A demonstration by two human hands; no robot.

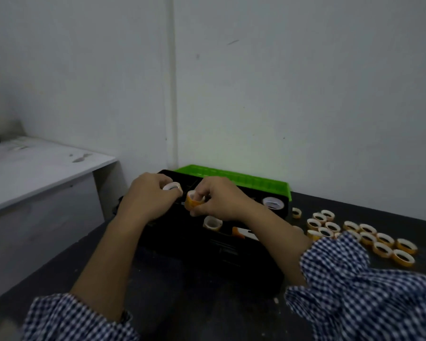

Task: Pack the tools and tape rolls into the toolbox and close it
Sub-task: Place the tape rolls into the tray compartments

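Left hand (145, 201) grips a pale tape roll (171, 186), right hand (219, 201) pinches an orange tape roll (191, 203), both over the open toolbox (244, 262); crowded hands may drop a roll outside its compartment.

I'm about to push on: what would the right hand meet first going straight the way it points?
Likely the left hand, gripping a white tape roll beside the orange tape roll in the right hand, over the toolbox; depth unclear.
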